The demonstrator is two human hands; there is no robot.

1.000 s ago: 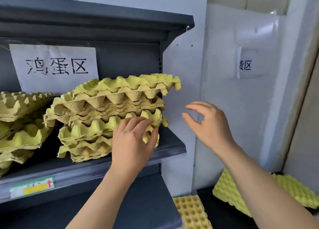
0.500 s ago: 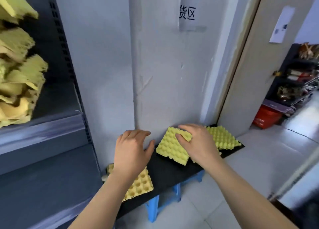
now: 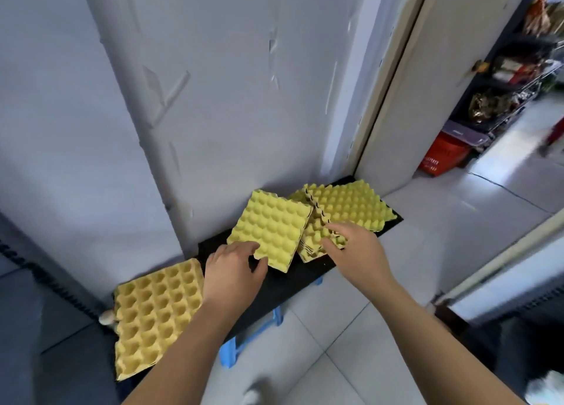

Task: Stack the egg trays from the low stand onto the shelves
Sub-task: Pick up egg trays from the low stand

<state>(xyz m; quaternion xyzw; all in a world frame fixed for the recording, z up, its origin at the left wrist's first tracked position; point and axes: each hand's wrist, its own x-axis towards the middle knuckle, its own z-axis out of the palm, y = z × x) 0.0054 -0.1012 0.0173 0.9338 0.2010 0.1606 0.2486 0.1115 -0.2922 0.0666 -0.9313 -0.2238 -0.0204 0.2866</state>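
I think most of the job is still left. Yellow egg trays sit on the low black bench (image 3: 293, 282) in the middle and lower left of the frame, and none is on a shelf here.

The left hand (image 3: 235, 273) pinches the near corner of the middle tray (image 3: 271, 230), which tips up. The right hand (image 3: 357, 255) touches the pile (image 3: 351, 209) just right of it, but I cannot tell if it grips.

A flat tray (image 3: 155, 316) lies cups up at lower left. The trays look thin, bumpy and light.
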